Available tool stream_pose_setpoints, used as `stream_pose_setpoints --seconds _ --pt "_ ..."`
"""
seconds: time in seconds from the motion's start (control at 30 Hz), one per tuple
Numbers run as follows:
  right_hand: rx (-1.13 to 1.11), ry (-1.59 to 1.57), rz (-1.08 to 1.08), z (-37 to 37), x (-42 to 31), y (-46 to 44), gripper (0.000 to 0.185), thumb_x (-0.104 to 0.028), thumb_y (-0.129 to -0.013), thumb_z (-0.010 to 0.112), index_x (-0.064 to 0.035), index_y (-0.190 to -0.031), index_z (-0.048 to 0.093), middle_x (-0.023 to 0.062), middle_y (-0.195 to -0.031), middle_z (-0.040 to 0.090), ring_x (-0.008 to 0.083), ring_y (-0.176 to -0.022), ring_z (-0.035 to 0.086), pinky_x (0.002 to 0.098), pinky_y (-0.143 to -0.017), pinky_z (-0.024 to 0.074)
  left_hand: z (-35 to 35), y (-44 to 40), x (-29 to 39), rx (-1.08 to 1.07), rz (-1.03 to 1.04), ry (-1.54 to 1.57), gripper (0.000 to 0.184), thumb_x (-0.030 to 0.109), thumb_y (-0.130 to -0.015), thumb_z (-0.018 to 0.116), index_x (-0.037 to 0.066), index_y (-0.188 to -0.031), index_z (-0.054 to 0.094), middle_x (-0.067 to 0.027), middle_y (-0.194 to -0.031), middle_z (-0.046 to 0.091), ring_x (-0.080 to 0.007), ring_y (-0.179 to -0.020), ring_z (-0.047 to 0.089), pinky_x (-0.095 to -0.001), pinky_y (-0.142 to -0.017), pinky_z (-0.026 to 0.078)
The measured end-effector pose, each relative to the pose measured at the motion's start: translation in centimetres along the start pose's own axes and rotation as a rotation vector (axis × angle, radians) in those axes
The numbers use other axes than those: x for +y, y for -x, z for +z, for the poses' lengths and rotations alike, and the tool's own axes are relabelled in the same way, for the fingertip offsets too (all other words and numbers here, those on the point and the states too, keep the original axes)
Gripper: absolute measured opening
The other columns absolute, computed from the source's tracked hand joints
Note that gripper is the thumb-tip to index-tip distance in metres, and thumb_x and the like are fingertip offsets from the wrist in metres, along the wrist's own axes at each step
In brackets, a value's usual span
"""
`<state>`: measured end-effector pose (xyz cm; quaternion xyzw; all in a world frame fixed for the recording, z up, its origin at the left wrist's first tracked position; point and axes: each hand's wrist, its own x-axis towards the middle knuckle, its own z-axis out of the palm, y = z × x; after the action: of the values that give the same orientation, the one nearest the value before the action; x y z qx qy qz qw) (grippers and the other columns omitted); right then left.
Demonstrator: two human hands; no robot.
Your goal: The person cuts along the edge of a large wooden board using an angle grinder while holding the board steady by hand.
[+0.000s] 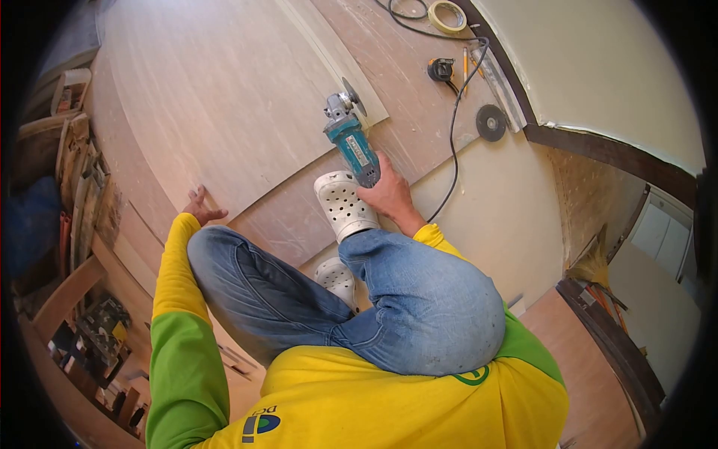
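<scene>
My right hand (pixel 393 194) is wrapped round the rear body of a teal angle grinder (pixel 355 150). The grinder's metal head points away from me, and its dark disc (pixel 354 97) stands on edge near the border of a plywood sheet (pixel 224 97). From the grinder's rear end, hidden by my hand, a black cord (pixel 453 142) appears to run off to the right. My left hand (pixel 200 207) rests with fingers spread on the near left corner of the plywood sheet. A white clog (pixel 345 203) on my foot is right beside the grinder.
To the right lie a tape measure (pixel 441 69), a pencil (pixel 465 71), a loose black disc (pixel 491 123) and a metal ruler (pixel 502 93). A roll of masking tape (pixel 447 16) sits at the top. Wood offcuts (pixel 78 179) are piled on the left, and a broom (pixel 592 262) is at the right.
</scene>
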<state>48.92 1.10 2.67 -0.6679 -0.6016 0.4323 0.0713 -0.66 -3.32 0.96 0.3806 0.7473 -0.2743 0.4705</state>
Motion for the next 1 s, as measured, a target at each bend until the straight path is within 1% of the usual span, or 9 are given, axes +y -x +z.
stream_pose_setpoints --seconds 0.37,0.43,0.6,0.67,1.0 --pt "0.011 -0.015 -0.006 0.0 0.3 0.6 0.085 -0.032 -0.072 0.076 -0.0087 -0.145 0.039 0.03 -0.106 0.069 0.0496 -0.098 0.067 0.054 -0.086 0.0535 0.4 -0.8 -0.8 0.009 0.005 0.016 0.143 0.062 -0.064 0.088 0.014 -0.164 -0.002 -0.027 -0.167 -0.007 -0.038 -0.156 0.011 -0.0388 -0.125 0.021" --pt "-0.024 -0.012 0.019 -0.1 0.4 0.6 0.09 -0.032 -0.071 0.077 -0.0078 -0.148 0.036 0.0294 -0.112 0.067 0.0475 -0.103 0.067 0.0507 -0.091 0.0532 0.4 -1.0 -1.0 0.012 0.005 0.017 0.143 0.063 -0.064 0.088 0.014 -0.164 -0.001 -0.0268 -0.167 -0.007 -0.0379 -0.156 0.011 -0.039 -0.125 0.021" --pt "-0.023 -0.008 0.032 -0.1 0.5 0.9 0.09 -0.032 -0.071 0.077 -0.0069 -0.147 0.037 0.0297 -0.113 0.067 0.0472 -0.104 0.067 0.0504 -0.092 0.053 0.3 -0.6 -0.5 0.007 -0.014 0.009 0.143 0.064 -0.063 0.089 0.014 -0.164 0.0 -0.0266 -0.168 -0.007 -0.0376 -0.156 0.01 -0.0395 -0.126 0.019" --pt "-0.016 -0.004 0.026 -0.1 0.6 1.0 0.09 -0.032 -0.071 0.077 -0.0066 -0.147 0.038 0.0297 -0.113 0.067 0.0471 -0.104 0.067 0.0503 -0.092 0.053 0.4 -0.8 -0.8 0.015 0.013 0.019 0.144 0.065 -0.062 0.089 0.013 -0.164 0.0 -0.0267 -0.168 -0.006 -0.0378 -0.156 0.009 -0.0396 -0.126 0.018" --pt "-0.027 -0.013 0.043 -0.3 0.7 1.6 0.091 -0.031 -0.07 0.078 -0.0062 -0.147 0.038 0.0292 -0.115 0.067 0.0474 -0.105 0.066 0.0506 -0.092 0.0527 0.5 -0.9 -1.2 0.021 0.042 0.05 0.146 0.066 -0.061 0.089 0.013 -0.164 0.0 -0.0289 -0.167 -0.007 -0.0381 -0.156 0.008 -0.0399 -0.126 0.018"
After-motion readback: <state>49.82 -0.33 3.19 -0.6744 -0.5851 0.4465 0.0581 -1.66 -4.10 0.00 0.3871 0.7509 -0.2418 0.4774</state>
